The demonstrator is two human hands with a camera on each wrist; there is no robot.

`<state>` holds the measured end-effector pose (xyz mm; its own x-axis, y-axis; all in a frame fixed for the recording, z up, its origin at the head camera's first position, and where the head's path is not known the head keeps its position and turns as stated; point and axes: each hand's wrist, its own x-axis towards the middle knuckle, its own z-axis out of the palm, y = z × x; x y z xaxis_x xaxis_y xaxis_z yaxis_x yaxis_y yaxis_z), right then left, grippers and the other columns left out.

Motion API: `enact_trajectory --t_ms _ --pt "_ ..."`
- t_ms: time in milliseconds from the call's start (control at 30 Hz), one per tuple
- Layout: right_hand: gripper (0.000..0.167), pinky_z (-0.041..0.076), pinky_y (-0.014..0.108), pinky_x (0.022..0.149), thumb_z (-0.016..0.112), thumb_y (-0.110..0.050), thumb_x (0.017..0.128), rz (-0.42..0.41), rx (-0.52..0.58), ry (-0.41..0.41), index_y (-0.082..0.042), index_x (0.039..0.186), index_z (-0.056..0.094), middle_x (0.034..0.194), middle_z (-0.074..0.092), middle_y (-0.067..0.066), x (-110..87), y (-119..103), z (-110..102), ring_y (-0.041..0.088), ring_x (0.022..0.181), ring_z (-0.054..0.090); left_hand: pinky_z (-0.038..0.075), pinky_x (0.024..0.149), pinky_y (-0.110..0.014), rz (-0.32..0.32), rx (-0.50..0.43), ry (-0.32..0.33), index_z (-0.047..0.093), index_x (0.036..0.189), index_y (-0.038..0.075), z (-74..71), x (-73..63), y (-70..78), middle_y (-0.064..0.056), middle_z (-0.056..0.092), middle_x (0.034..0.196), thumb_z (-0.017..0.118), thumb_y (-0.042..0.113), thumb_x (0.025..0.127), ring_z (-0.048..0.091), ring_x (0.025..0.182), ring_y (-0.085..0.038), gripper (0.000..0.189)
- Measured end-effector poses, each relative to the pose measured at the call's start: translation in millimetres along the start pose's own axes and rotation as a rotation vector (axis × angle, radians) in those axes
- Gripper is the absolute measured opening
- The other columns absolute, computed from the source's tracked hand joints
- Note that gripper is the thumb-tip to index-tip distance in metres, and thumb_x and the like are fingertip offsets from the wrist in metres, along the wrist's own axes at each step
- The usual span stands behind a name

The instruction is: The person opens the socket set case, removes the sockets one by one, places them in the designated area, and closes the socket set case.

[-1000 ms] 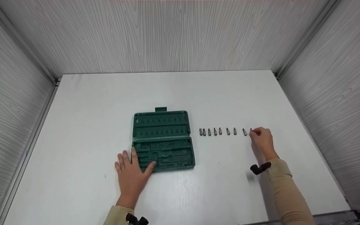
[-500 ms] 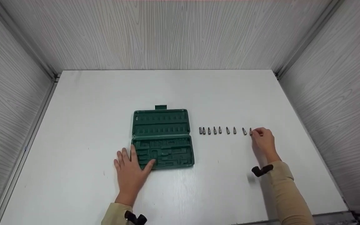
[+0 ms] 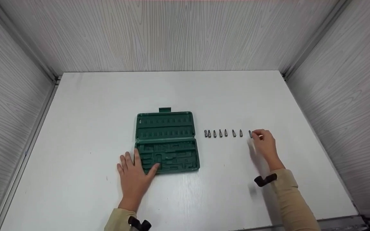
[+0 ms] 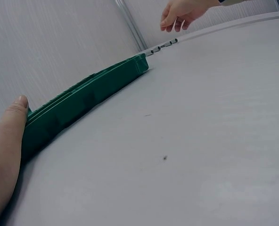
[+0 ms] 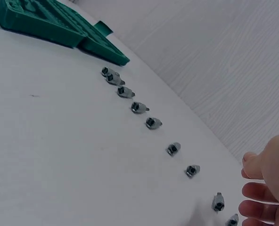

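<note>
The green plastic case lies unfolded on the white table, its moulded slots facing up. My left hand rests at its front left corner, fingers spread, thumb over the front rim. To the right of the case, several small metal socket bits lie in a row, square-holed ends toward me. My right hand is over the right end of this row, its fingers loosely bent and holding nothing. Its fingertips overlap one socket bit in the head view; the last socket bit is hidden there behind the hand.
A latch tab sticks out from the far edge of the case lid. Pale wood-grain panels enclose the table at the back and both sides.
The right hand has let go of the rightmost socket bit, now on the table, and moved left to the one beside it. The left hand stays at the case.
</note>
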<state>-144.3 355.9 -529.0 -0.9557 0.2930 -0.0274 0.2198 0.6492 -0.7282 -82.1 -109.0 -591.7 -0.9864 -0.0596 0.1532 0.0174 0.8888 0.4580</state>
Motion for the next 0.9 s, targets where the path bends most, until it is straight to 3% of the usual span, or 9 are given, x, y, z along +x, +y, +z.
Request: enact_trajectory --t_ms 433,900 --pt "0.019 0.041 0.036 0.074 0.059 -0.012 0.092 -0.205 0.032 -0.043 0.000 0.105 0.064 0.098 0.060 0.014 -12.3 -29.0 38.0 0.025 0.086 0.053 0.001 0.106 -0.057 -0.006 -0.005 -0.004 0.017 0.149 0.006 -0.7 -0.5 1.5 -0.028 0.016 0.148 0.039 0.078 0.078 0.004 0.138 -0.042 0.104" --pt "0.016 0.044 0.035 0.076 0.061 -0.012 0.091 -0.250 0.121 -0.135 -0.003 0.102 0.065 0.096 0.061 0.008 -19.9 -66.8 88.0 0.021 0.085 0.054 0.003 0.106 -0.057 -0.002 0.005 0.005 0.019 0.149 0.006 -1.5 -1.6 0.8 -0.028 0.017 0.148 0.040 0.078 0.078 0.006 0.137 -0.043 0.103"
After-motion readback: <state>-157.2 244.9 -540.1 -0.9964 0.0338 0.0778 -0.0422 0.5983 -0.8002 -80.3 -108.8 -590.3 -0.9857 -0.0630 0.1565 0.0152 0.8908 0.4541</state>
